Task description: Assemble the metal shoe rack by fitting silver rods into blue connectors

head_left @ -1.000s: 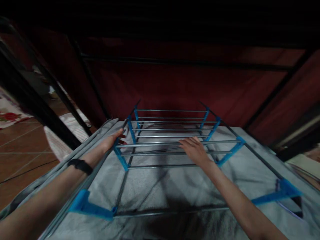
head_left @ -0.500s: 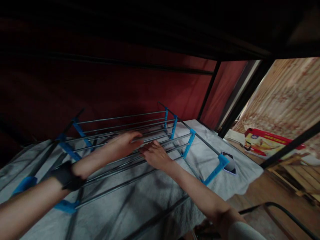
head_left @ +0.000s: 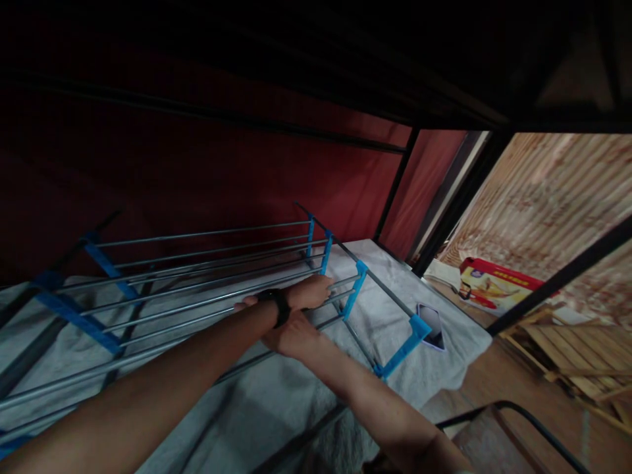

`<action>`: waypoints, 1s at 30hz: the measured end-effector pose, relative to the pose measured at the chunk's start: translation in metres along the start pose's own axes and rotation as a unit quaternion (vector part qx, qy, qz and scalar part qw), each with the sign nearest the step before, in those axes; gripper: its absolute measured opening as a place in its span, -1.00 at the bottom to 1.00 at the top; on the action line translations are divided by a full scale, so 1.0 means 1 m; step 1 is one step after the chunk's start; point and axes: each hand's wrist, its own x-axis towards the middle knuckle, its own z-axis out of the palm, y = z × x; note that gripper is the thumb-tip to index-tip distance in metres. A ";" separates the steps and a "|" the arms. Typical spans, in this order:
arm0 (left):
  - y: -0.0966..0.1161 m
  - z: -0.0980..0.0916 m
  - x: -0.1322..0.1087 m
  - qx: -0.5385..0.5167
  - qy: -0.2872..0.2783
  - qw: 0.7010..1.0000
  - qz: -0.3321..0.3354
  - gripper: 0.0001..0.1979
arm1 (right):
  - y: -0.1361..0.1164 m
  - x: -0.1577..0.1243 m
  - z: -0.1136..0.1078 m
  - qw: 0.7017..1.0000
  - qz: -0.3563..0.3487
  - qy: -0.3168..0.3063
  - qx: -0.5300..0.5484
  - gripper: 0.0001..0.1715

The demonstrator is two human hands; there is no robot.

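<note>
one left hand point(head_left: 312, 291) crosses over one right hand point(head_left: 292, 334) at one rack point(head_left: 354, 291); can't tell whether either's fingers grip

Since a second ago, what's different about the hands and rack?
The left hand came off the left side of the rack and moved right, crossing over the right hand to the rack's right end. Its fingers are mostly hidden, so its grip is unclear. The view swung right, showing a red box. The right hand stayed at the rack; rack and phone stayed on the cloth.
</note>
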 end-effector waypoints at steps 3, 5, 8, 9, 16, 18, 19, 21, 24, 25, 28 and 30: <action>-0.004 0.002 -0.002 -0.002 -0.013 1.000 -0.014 -0.72 | -0.003 -0.028 -0.007 0.994 -0.089 0.004 -0.069 -0.68; -0.006 0.004 -0.002 -0.009 0.004 1.000 -0.019 -0.70 | -0.003 -0.058 -0.020 0.988 -0.121 0.027 -0.091 -0.64; -0.007 0.006 -0.002 -0.031 0.023 0.999 -0.006 -0.69 | 0.007 -0.105 -0.064 0.989 -0.096 0.087 -0.067 -0.64; -0.007 0.006 -0.002 -0.038 0.018 0.999 -0.001 -0.70 | 0.015 -0.118 -0.085 0.990 -0.060 0.111 -0.056 -0.63; 0.000 -0.004 -0.004 -0.072 0.006 0.997 -0.006 -0.75 | 0.136 -0.131 -0.197 0.932 0.274 0.179 0.158 -0.56; 0.001 -0.004 -0.003 -0.070 0.008 0.997 -0.014 -0.76 | 0.162 -0.121 -0.186 0.883 0.336 0.132 0.300 -0.60; 0.001 -0.004 -0.003 -0.069 0.012 0.997 -0.017 -0.76 | 0.170 -0.116 -0.176 0.860 0.352 0.106 0.355 -0.64; 0.000 -0.003 -0.003 -0.074 0.021 0.997 -0.013 -0.76 | 0.175 -0.107 -0.153 0.828 0.359 0.073 0.425 -0.73; -0.002 -0.002 -0.002 -0.080 0.022 0.997 -0.007 -0.76 | 0.170 -0.100 -0.130 0.812 0.336 0.068 0.472 -0.82; -0.002 -0.002 -0.002 -0.076 0.018 0.997 -0.009 -0.77 | 0.168 -0.099 -0.127 0.806 0.333 0.074 0.484 -0.83; -0.004 -0.001 -0.003 -0.056 0.009 0.998 -0.018 -0.77 | 0.165 -0.099 -0.126 0.786 0.340 0.093 0.508 -0.85; -0.004 0.001 -0.004 -0.053 0.007 0.998 -0.020 -0.75 | 0.166 -0.100 -0.127 0.777 0.346 0.106 0.515 -0.85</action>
